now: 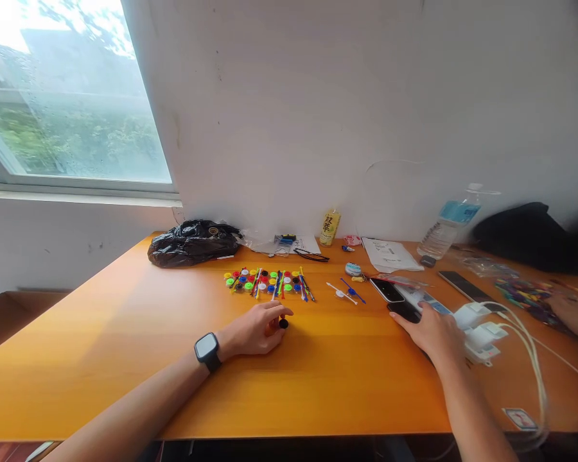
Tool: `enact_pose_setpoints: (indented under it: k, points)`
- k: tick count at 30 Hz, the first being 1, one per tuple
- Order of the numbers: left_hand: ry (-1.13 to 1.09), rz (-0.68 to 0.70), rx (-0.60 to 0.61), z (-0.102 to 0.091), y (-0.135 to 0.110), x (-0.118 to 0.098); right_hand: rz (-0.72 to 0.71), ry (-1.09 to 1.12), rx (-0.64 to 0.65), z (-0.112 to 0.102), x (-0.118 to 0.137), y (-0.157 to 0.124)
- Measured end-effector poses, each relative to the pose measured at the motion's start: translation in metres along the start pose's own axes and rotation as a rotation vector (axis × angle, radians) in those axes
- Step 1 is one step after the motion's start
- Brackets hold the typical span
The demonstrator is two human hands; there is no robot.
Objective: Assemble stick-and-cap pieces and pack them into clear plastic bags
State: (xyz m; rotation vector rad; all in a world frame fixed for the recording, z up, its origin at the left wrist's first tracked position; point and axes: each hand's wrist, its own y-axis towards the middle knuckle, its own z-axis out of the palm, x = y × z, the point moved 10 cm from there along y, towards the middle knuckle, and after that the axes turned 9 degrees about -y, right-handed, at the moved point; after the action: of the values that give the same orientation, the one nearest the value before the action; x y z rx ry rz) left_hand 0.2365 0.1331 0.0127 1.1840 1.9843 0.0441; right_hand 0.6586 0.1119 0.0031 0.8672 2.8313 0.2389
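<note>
My left hand (pixel 260 329), with a smartwatch (pixel 207 351) on the wrist, rests on the orange table (pixel 125 346). Its fingers are curled and pinch a small black round piece (pixel 283 323) against the tabletop. Just beyond it lies a cluster of colourful small caps and thin sticks (pixel 267 282). My right hand (pixel 433 333) lies flat with fingers stretched out, its fingertips on a black phone (pixel 404 312). A second phone (pixel 386 290) lies just behind that one.
A black plastic bag (pixel 192 242) sits at the back left. A small yellow bottle (pixel 330 226), papers (pixel 390 255), a water bottle (pixel 447 229), white chargers with cables (pixel 481 330) and another person's hand (pixel 575 316) are on the right.
</note>
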Motion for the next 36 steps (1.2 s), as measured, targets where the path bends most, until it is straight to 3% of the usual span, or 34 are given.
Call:
enact_pose_setpoints:
  k: [9, 18, 23, 26, 29, 31, 33, 36]
  points:
    - [0.041, -0.017, -0.017, -0.007, 0.001, 0.003, -0.051, 0.069, -0.044, 0.001, 0.0, 0.002]
    - [0.085, -0.007, -0.018, -0.013, 0.001, -0.001, -0.06, 0.012, 0.004, 0.005, 0.002, 0.005]
    - [0.207, -0.023, -0.155, -0.043, 0.0, 0.002, -0.094, -0.024, 0.0, 0.007, 0.006, 0.006]
    - [0.283, -0.109, -0.312, -0.077, -0.004, 0.022, -0.102, -0.032, 0.009, 0.009, 0.008, 0.005]
    - [0.35, -0.251, -0.477, -0.114, -0.017, 0.056, -0.112, -0.026, -0.017, 0.006, 0.01, 0.004]
    - [0.365, -0.335, -0.52, -0.128, -0.027, 0.084, -0.126, 0.015, -0.049, -0.004, 0.014, 0.001]
    - [0.368, -0.411, -0.536, -0.136, -0.037, 0.111, -0.179, 0.1, -0.108, -0.024, 0.025, -0.004]
    - [0.327, -0.491, -0.524, -0.136, -0.047, 0.144, -0.393, 0.329, -0.236, -0.078, 0.057, -0.032]
